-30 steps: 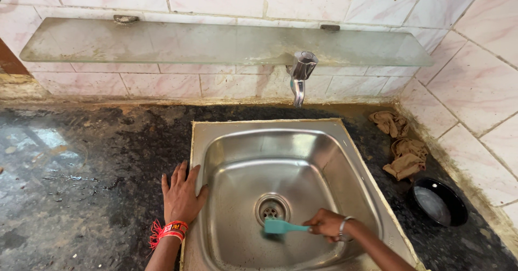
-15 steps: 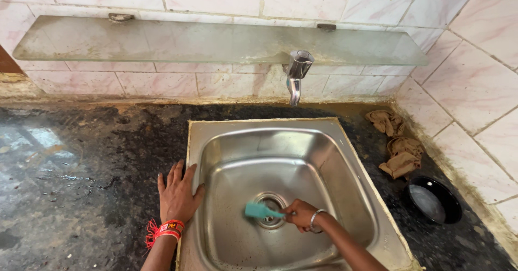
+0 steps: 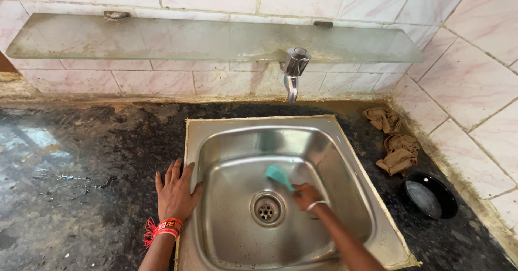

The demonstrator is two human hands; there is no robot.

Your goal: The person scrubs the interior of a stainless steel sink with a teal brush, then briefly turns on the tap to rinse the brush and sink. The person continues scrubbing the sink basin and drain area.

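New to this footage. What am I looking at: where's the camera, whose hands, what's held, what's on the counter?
One camera, worn on a person's head, looks down at their two bare hands. The left hand lies flat on the edge of a steel sink. The right hand holds a teal brush against the basin's back part, above the drain. On the dark counter to the right lie brown rags and a black bowl. A tap and a glass shelf are on the tiled wall.
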